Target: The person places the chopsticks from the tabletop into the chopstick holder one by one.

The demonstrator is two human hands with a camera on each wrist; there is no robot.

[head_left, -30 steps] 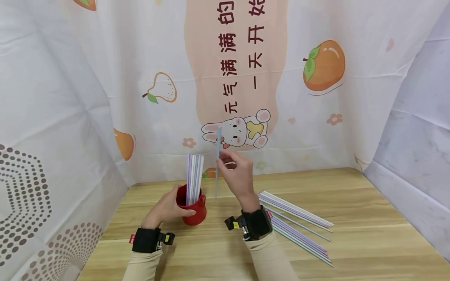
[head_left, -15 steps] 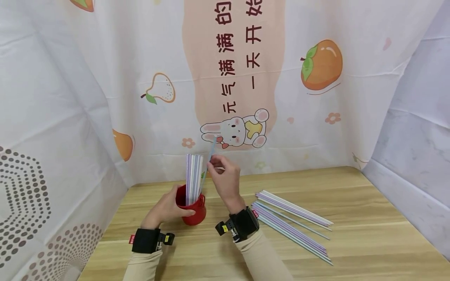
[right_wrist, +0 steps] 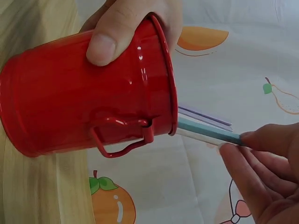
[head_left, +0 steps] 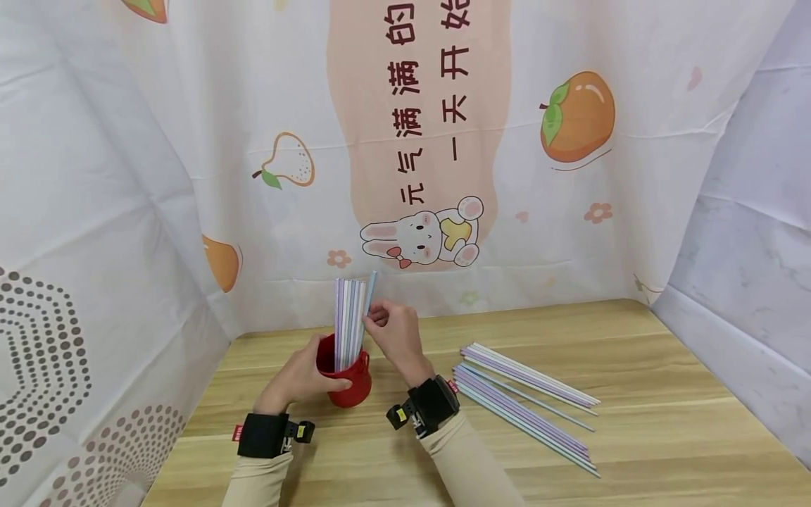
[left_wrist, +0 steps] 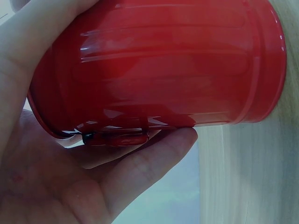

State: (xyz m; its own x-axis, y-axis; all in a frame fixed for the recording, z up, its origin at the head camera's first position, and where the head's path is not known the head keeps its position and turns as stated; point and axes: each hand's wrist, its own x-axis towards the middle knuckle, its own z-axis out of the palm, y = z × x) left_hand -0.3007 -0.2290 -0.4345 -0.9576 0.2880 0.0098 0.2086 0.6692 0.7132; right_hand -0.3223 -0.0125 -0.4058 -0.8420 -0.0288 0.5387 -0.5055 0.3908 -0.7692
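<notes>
On the wooden table stands a small red metal bucket (head_left: 352,391) with a side handle (right_wrist: 119,140). My left hand (head_left: 300,372) grips its rim and wall from the left, the thumb (right_wrist: 103,49) lying on the outside. A bundle of thin white, purple and blue sticks (head_left: 349,317) stands upright in the bucket. At its right edge, my right hand (head_left: 399,339) pinches a light-blue stick (head_left: 371,287) between thumb and fingertips. In the right wrist view this blue stick (right_wrist: 210,131) runs in past the bucket's rim. Its lower end is hidden inside.
Two groups of similar sticks, an upper group (head_left: 532,377) and a lower group (head_left: 522,419), lie slanted on the table (head_left: 665,422) at the right. A single blue stick (head_left: 538,403) lies between them. A printed curtain (head_left: 538,246) hangs behind the table.
My right hand has moved left and down with the blue stick, from beside the bucket to its mouth, and the stick has sunk lower. My left hand keeps its grip on the bucket.
</notes>
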